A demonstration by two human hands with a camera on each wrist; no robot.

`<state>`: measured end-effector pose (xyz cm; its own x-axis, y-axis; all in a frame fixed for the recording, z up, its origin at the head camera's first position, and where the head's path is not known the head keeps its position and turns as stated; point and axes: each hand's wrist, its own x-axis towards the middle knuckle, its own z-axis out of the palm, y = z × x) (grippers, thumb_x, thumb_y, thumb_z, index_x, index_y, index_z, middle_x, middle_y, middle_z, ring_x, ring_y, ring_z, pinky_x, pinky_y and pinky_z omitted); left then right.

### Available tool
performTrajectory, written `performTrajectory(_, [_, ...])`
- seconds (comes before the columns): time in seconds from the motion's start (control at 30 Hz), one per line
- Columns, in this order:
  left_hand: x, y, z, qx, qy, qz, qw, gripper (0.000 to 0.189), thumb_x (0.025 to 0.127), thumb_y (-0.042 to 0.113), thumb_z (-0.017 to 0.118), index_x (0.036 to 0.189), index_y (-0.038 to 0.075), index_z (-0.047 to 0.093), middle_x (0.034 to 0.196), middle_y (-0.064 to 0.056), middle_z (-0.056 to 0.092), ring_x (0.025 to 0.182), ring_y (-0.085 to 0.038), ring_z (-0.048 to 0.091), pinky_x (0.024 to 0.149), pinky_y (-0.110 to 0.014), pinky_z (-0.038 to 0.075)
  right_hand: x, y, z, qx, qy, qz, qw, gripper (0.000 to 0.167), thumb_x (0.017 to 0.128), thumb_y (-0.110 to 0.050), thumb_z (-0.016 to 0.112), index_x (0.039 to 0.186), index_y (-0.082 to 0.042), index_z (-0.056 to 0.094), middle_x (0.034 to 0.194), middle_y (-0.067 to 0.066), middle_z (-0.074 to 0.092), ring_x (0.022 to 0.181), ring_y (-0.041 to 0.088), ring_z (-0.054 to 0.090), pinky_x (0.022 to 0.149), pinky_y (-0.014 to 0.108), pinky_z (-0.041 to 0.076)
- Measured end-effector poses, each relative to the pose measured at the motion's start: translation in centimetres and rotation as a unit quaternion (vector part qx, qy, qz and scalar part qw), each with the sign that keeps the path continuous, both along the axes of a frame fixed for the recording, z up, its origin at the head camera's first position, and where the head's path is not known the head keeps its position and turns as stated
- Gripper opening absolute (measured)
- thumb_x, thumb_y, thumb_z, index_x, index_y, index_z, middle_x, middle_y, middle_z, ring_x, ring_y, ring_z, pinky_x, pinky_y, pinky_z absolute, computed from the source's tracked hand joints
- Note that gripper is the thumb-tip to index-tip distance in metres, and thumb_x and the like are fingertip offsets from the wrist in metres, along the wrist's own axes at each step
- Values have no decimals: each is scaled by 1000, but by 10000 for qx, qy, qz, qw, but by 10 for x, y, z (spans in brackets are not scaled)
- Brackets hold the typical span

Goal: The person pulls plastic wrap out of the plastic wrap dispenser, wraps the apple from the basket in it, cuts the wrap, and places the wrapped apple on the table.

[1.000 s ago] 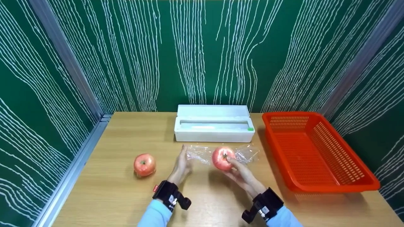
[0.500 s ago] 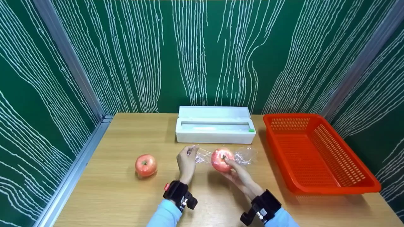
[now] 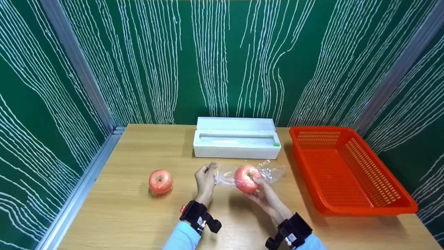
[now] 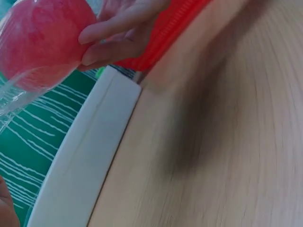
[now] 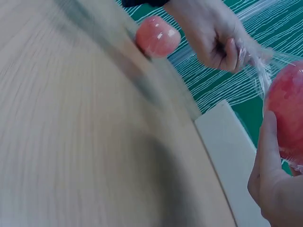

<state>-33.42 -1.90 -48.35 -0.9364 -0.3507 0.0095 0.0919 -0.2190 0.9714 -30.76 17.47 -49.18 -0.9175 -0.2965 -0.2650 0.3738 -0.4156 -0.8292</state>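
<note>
My right hand [image 3: 265,198] holds a red apple [image 3: 247,178] above the table, thumb near its stem. Clear plastic wrap [image 3: 227,176] lies around the apple and sticks out on both sides. With curled fingers my left hand [image 3: 205,180] pinches the left end of the wrap, which is drawn into a twisted strand [image 5: 261,71] in the right wrist view. The left wrist view shows the wrap stretched over the lower side of the held apple [image 4: 45,42]. A second apple [image 3: 160,182] sits on the table to the left of my left hand.
Behind the hands stands a white cling-film box [image 3: 237,150] with its lid raised and a green slider at its right end. A red plastic basket [image 3: 367,209] occupies the right side of the wooden table [image 3: 114,215]. Green, white-streaked panels [image 3: 145,62] enclose the back and sides.
My left hand has gone from open beside the wrap to pinching its left end, shifting slightly right. The held apple has tilted and moved slightly in my right hand.
</note>
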Motion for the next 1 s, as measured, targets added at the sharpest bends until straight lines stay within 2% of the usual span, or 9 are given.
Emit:
performTrajectory(0.07, [-5,1,-8,619,-170,-227,9977,23,90,13,56,79,-7,59,51,6,43,39,-2,36,34,-13,28,1,-1,4,-36,50,65,10000,66,87,-23,52,142,-10,17,131,14,34,107,24,51,93,34,47])
performTrajectory(0.17, [-10,4,-17,1247,-339,-460,9905,22,90,19,57,74,3,57,50,7,43,38,-1,35,33,-13,28,1,-4,9,-63,123,125,9998,62,88,-25,50,140,-11,20,128,12,37,105,24,50,89,33,48])
performTrajectory(0.27, [-9,8,-22,1517,-408,-629,9856,24,90,23,56,70,10,55,51,8,43,39,0,34,34,-13,30,3,-7,11,-138,124,166,9997,60,88,-25,50,139,-12,21,122,10,42,102,23,51,86,31,49])
performTrajectory(0.47, [-5,18,-30,1983,-705,-876,9737,28,91,29,54,70,11,54,47,10,40,35,1,32,32,-12,27,6,-12,10,-261,15,316,9992,62,88,-28,50,138,-12,17,119,10,42,100,21,51,84,28,49])
performTrajectory(0.53, [-4,22,-30,2085,-813,-914,9703,28,90,31,55,69,12,54,48,10,42,36,1,34,33,-12,29,7,-13,10,-253,16,387,9989,63,88,-30,49,139,-13,16,120,11,41,101,21,51,82,27,48])
performTrajectory(0.63, [-3,28,-28,2095,-920,-948,9688,29,87,36,58,71,13,57,58,8,53,48,-1,49,45,-14,43,7,-15,12,-268,36,441,9987,62,88,-31,48,139,-14,15,122,12,40,101,21,49,81,27,48])
performTrajectory(0.73, [-2,33,-26,1977,-1047,-1019,9693,33,84,44,60,85,11,65,79,2,64,68,-7,59,61,-20,51,8,-16,14,-303,45,431,9986,62,88,-31,49,139,-15,16,122,12,39,101,21,49,81,27,48])
performTrajectory(0.83, [2,37,-25,1823,-1169,-1146,9695,43,82,49,59,98,11,67,85,0,66,71,-7,58,62,-18,49,8,-16,14,-346,24,481,9982,64,88,-31,50,140,-15,15,122,12,39,102,22,49,83,27,48])
performTrajectory(1.0, [6,45,-24,1886,-1022,-1355,9673,27,89,37,56,81,14,67,72,5,61,65,-5,52,60,-17,45,8,-17,13,-297,-14,579,9979,66,89,-32,49,141,-12,13,122,12,40,101,21,50,85,27,48])
